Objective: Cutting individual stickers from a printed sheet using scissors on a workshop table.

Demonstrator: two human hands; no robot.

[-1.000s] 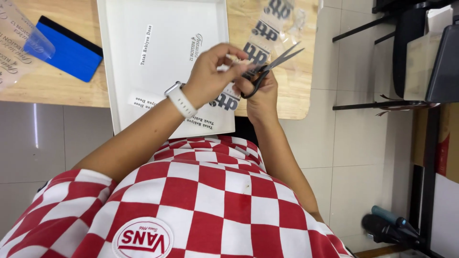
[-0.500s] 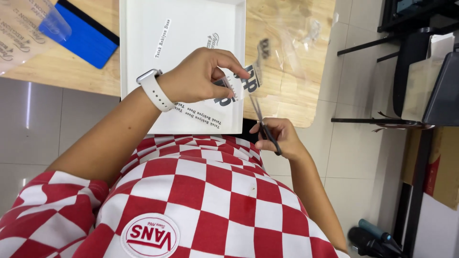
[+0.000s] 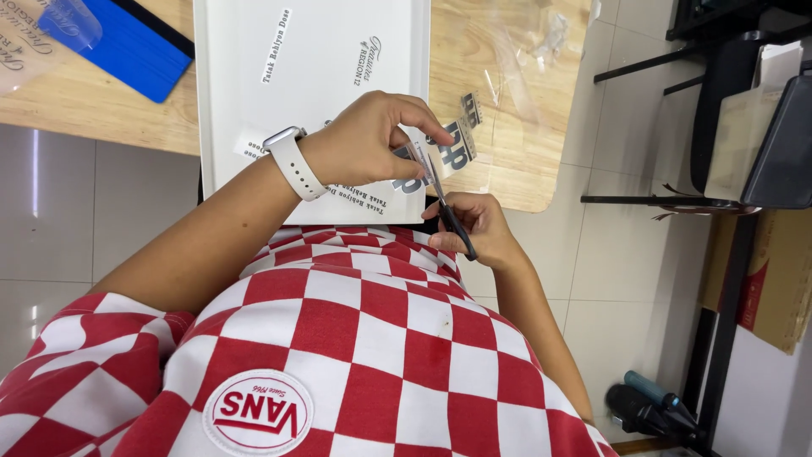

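Far left: clear film sheet (image 3: 42, 34) with dark script, glossy, curling at its edge, overlapping a blue squeegee card (image 3: 127, 46), flat and matte, on the wooden counter (image 3: 93, 110).

Centre: white tray (image 3: 321, 51), smooth, rectangular, carrying small printed label strips.

My left hand (image 3: 364, 152), white watch band at the wrist, fingers pinched shut on the transparent sticker strip (image 3: 452, 144) with bold dark lettering; the strip is held in the air over the near edge of the tray and counter.

Change from a second ago: my right hand (image 3: 474, 228) then sat up beside the left with the blades open at the strip; half a second ago it had dropped toward my chest, and it remains there. Blades now look nearly closed, tips against the strip's lower edge. I judge one snip finished or under way.

Right hand fingers are wrapped around the black scissors (image 3: 448, 216) handles.

Right: thin clear offcuts (image 3: 541, 42), crinkled and shiny, on the wood.
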